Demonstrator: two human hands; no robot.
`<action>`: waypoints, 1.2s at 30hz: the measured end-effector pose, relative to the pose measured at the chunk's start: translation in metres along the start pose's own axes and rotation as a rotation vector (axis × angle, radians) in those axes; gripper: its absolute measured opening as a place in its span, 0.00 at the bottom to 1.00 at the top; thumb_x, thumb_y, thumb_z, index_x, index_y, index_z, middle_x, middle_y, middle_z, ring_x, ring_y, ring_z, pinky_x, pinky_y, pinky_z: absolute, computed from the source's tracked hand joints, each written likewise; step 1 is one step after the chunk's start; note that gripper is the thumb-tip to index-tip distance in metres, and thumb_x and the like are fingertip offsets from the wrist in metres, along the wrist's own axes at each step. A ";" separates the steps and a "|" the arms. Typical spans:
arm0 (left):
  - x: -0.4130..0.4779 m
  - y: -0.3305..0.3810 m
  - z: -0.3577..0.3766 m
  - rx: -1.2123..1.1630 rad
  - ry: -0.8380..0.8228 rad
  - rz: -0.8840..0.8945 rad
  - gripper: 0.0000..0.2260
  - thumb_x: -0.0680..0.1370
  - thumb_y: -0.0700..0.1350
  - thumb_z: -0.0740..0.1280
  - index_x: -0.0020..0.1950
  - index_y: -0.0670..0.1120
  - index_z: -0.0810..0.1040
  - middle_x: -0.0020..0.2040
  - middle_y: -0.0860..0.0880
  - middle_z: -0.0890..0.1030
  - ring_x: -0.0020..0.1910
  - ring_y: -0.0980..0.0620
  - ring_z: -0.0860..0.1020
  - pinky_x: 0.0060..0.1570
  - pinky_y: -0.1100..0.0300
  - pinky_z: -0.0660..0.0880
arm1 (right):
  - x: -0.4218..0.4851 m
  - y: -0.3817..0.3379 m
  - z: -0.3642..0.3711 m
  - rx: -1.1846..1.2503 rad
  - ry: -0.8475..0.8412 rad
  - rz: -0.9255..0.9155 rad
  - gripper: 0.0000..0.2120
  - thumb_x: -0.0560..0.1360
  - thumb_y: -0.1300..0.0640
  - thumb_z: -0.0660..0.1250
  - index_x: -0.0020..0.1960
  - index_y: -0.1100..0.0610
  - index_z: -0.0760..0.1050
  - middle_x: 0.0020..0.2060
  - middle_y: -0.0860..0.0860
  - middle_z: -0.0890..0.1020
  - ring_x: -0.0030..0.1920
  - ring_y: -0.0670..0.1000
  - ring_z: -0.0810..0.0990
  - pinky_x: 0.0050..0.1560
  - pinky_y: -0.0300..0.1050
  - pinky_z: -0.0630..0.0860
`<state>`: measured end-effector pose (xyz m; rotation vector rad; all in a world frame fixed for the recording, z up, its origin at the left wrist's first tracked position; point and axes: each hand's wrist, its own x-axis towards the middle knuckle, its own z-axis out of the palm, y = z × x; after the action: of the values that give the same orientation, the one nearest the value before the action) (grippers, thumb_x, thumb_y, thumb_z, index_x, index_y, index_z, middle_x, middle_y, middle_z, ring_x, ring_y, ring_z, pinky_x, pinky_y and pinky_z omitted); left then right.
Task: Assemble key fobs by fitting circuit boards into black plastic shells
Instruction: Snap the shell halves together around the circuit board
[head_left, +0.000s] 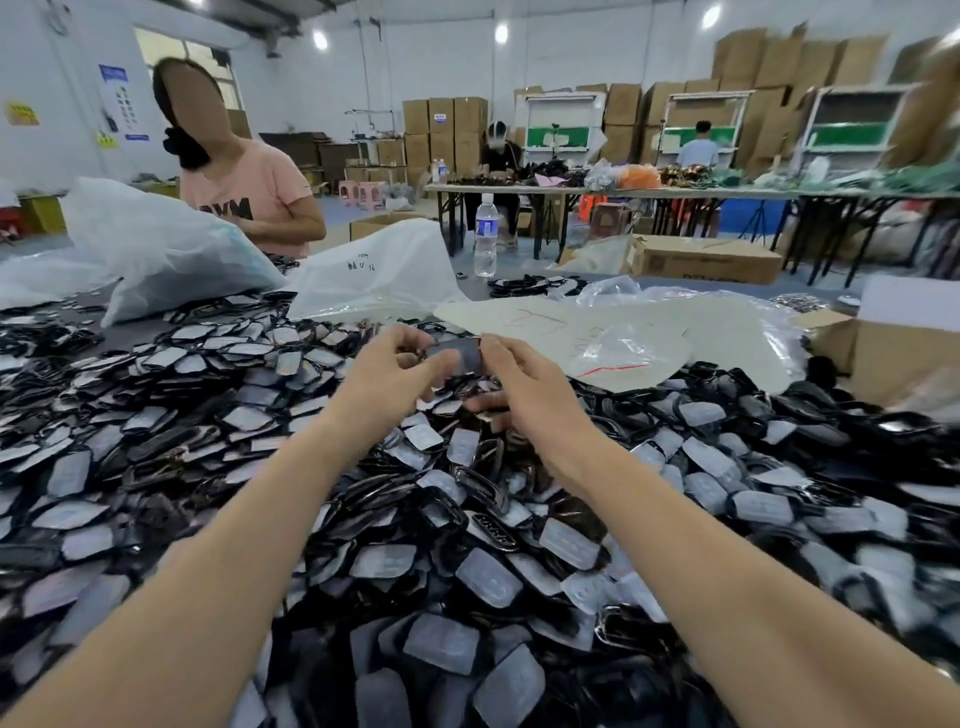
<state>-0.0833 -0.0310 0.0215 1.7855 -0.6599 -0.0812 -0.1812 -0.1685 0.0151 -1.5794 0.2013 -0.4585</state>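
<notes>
My left hand and right hand each pinch the same shell, which sits between my fingertips, raised above the pile; blur hides its details.

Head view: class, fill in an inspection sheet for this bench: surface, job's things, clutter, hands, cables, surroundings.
Surface: table, nearly all covered; a bare grey strip shows at the left.
Job's things: pile of black shells and pale grey pieces across the table; one dark part held above it, too blurred to identify.
Clutter: white bags, a bottle, a paper sheet, a box at the right.
Hands: left hand and right hand each pinch an end of the part.
Cables: nothing seen.
Surroundings: a person in a pink shirt opposite; stacked cartons and far tables with workers behind.
</notes>
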 end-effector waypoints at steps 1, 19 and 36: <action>-0.009 0.009 0.019 -0.039 -0.039 0.013 0.09 0.78 0.48 0.72 0.50 0.50 0.73 0.33 0.51 0.79 0.28 0.56 0.75 0.30 0.62 0.72 | -0.010 -0.001 -0.011 0.069 0.002 -0.006 0.06 0.83 0.48 0.63 0.56 0.45 0.77 0.47 0.44 0.85 0.36 0.46 0.83 0.30 0.36 0.73; -0.161 0.075 0.252 -0.265 -0.223 0.206 0.11 0.81 0.39 0.67 0.52 0.57 0.80 0.42 0.54 0.84 0.38 0.53 0.80 0.39 0.60 0.77 | -0.188 0.028 -0.213 0.212 0.326 -0.104 0.05 0.77 0.51 0.70 0.48 0.48 0.86 0.40 0.52 0.86 0.34 0.47 0.80 0.34 0.38 0.77; -0.164 0.057 0.279 -0.315 -0.271 0.110 0.11 0.82 0.42 0.65 0.54 0.59 0.82 0.42 0.54 0.84 0.37 0.60 0.80 0.38 0.68 0.76 | -0.194 0.056 -0.239 0.249 0.356 -0.053 0.04 0.79 0.60 0.70 0.53 0.54 0.82 0.38 0.52 0.85 0.36 0.49 0.82 0.37 0.38 0.79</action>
<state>-0.3491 -0.2053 -0.0627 1.4441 -0.8858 -0.3386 -0.4454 -0.3128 -0.0715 -1.2545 0.3599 -0.7766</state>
